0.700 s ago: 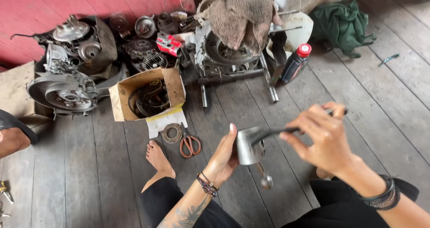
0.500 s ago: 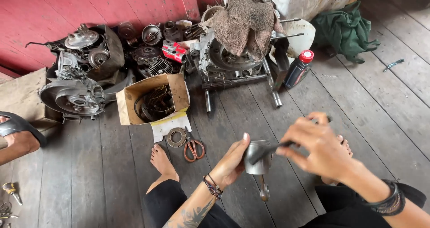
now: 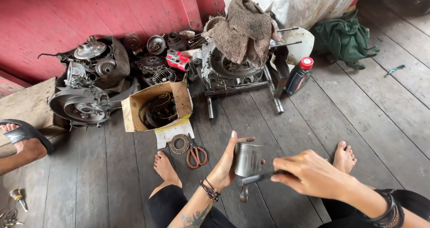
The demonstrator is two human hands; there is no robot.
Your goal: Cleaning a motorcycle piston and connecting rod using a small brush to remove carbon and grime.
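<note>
My left hand (image 3: 226, 163) holds a grey metal piston (image 3: 247, 159) upright, fingers wrapped round its far side. A connecting rod (image 3: 243, 194) hangs below the piston. My right hand (image 3: 309, 173) grips a thin dark tool (image 3: 257, 178) whose tip lies against the piston's lower edge. Both hands hover above the wooden floor between my bare feet (image 3: 165, 165).
An engine block (image 3: 233, 69) under a brown rag (image 3: 244, 28) stands ahead. A cardboard box (image 3: 154, 105) of parts, orange-handled scissors (image 3: 196, 155), a round gasket (image 3: 180, 143), a black oil bottle with red cap (image 3: 298, 75) and an engine casing (image 3: 83, 105) lie around. Another person's sandalled foot (image 3: 22, 138) is at left.
The view has tilted down slightly, so both hands sit lower in frame. My right hand has drawn the tool closer against the piston's bottom edge.
</note>
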